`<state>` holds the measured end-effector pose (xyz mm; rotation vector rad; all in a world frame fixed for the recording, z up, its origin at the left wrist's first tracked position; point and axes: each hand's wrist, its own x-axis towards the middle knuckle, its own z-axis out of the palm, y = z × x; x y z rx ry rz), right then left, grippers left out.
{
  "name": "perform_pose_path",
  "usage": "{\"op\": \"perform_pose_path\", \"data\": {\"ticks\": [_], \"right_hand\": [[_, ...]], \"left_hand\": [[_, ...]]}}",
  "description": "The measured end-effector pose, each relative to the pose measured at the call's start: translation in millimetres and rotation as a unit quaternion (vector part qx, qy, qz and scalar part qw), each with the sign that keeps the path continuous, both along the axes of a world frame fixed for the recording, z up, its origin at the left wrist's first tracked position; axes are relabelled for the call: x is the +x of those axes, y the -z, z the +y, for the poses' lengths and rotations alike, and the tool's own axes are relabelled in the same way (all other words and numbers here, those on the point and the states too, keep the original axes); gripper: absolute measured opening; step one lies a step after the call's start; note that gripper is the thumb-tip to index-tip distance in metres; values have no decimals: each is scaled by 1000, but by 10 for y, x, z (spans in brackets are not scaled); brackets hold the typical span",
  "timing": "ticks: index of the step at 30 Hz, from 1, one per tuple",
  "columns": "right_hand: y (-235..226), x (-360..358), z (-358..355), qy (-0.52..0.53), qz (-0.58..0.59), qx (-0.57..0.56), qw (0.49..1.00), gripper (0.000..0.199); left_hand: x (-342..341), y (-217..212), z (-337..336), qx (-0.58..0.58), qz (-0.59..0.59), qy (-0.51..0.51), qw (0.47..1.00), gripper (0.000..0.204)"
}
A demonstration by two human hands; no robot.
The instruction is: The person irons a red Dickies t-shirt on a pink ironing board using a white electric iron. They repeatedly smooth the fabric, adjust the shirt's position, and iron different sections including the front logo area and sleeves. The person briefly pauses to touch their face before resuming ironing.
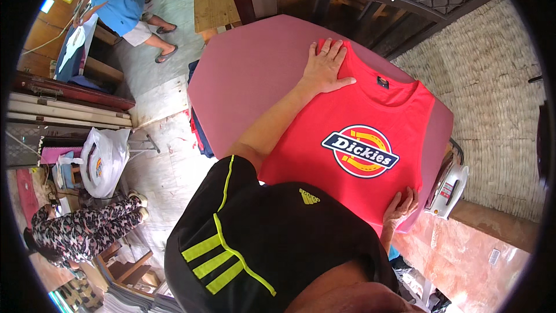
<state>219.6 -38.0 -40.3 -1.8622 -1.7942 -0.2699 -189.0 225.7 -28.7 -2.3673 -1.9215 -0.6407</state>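
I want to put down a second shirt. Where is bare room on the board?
The pink board is bare on its left half, beside the left hand. The red shirt covers the right half; the iron and right hand crowd that edge.

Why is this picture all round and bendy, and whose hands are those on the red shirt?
The picture comes from a small camera worn on a person's head, looking down. Its wide lens bends straight edges, so everything looks round. The hands belong to that person. The left hand lies flat, fingers spread, on the shoulder part of a red sleeveless shirt. The right hand touches the shirt's bottom edge. Neither hand grips anything; both just rest on the cloth. The shirt lies spread out on a pink padded board. Beside it, at the right, sits a white iron. Other people are farther off at the left.
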Motion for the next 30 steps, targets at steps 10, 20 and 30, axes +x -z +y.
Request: {"op": "perform_pose_path", "data": {"ticks": [10, 20, 30], "right_hand": [[16, 56, -8, -14, 6, 10, 1000, 35], [27, 29, 14, -3, -1, 7, 1000, 36], [43, 26, -17, 14, -4, 11, 1000, 37]], "left_hand": [[25, -63, 31, -17, 24, 1, 1000, 103], [150, -44, -731, 129, 24, -22, 991, 74], [-208, 220, -2601, 67, 11, -226, 972, 75]]}}
